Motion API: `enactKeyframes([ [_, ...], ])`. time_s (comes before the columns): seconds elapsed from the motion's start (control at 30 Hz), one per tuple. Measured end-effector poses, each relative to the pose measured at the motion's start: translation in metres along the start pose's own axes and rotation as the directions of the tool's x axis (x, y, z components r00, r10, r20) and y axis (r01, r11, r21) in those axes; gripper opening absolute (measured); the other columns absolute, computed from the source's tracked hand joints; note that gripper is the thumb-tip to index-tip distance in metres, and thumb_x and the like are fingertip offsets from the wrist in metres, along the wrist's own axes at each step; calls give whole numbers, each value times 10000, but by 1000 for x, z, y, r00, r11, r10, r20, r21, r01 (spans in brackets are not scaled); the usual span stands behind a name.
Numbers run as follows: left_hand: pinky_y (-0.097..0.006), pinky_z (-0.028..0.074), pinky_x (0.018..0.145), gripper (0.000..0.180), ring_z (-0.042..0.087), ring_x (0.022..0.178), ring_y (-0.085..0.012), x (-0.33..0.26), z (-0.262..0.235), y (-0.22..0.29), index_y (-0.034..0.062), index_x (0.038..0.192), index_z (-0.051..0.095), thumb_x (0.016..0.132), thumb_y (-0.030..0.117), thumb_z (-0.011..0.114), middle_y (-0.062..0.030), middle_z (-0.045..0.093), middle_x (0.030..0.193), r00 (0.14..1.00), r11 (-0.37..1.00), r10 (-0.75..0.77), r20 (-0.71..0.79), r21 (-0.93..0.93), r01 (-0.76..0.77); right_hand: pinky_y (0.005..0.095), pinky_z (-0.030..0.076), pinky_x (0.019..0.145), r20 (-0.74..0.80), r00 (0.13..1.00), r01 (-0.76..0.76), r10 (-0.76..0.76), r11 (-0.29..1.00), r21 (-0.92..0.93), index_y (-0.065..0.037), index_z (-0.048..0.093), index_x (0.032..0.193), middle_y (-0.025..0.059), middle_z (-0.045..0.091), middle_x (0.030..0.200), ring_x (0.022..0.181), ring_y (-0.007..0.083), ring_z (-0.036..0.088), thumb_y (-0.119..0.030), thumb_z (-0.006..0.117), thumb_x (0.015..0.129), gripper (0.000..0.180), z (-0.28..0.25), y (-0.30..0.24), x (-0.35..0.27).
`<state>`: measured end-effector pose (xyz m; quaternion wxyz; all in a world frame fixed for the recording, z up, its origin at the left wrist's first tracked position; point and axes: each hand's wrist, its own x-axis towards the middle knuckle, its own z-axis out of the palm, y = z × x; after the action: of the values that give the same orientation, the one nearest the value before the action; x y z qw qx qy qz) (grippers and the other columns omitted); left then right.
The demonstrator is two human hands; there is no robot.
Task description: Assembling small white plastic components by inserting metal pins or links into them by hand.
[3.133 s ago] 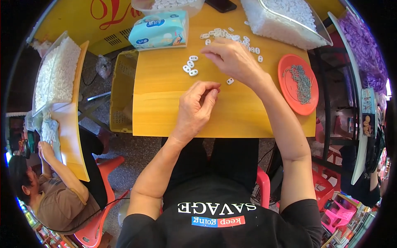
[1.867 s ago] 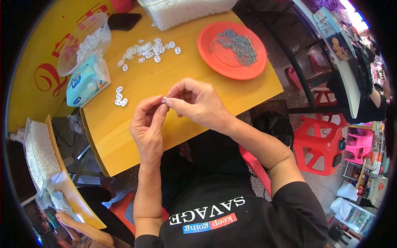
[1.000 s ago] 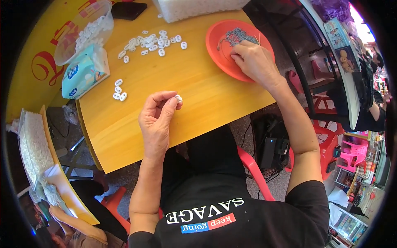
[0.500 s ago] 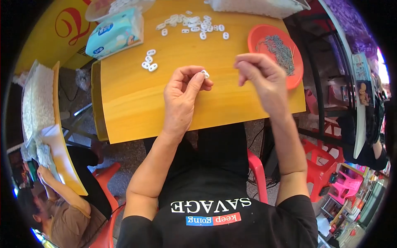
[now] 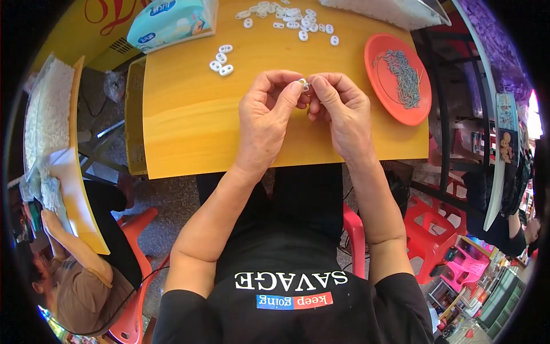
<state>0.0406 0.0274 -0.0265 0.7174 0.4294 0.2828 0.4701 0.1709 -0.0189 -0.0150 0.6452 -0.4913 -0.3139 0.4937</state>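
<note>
Over the table's near half, my left hand (image 5: 264, 117) pinches a small white oval plastic piece with two holes (image 5: 303, 85) between thumb and fingertips. My right hand (image 5: 348, 114) meets it there, thumb and fingers pressed together at the piece's right side. Whatever sits in the right fingertips is too small and hidden to make out. Several matching white pieces (image 5: 226, 70) lie in a little group on the left of the table, and a looser spread of them (image 5: 303, 35) lies at the back. A red plate (image 5: 375, 83) on the right bears a heap of thin grey metal pieces (image 5: 405, 77).
A blue tissue pack (image 5: 175, 26) stands at the back left of the yellow table (image 5: 189, 126). At the back right is a clear bag of white pieces (image 5: 389, 11). Another person (image 5: 91, 275) sits at a side table on the left. Red stools (image 5: 427, 226) stand to the right.
My right hand has come left, from beside the red plate to the white piece in my left hand. The left hand still pinches that piece. The whole view has shifted slightly.
</note>
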Motion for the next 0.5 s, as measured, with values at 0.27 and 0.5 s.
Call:
enactKeyframes([
  [0.27,-229,514,761,114,623,819,-90,0,2,-1,-10,1047,590,956,58,607,-48,654,909,999,999,30,-18,32,-29,223,499,593,-18,998,60,-64,985,-159,7,626,999,55,652,849,684,85,576,-176,616,975,184,4,3,-1],
  [0.5,-227,517,759,106,625,822,-91,-1,1,-1,-11,1045,589,956,45,603,-50,654,919,998,996,67,-17,62,-66,226,502,583,-52,994,89,-97,985,-149,15,622,1003,56,643,829,680,88,576,-166,600,983,183,7,4,-2],
])
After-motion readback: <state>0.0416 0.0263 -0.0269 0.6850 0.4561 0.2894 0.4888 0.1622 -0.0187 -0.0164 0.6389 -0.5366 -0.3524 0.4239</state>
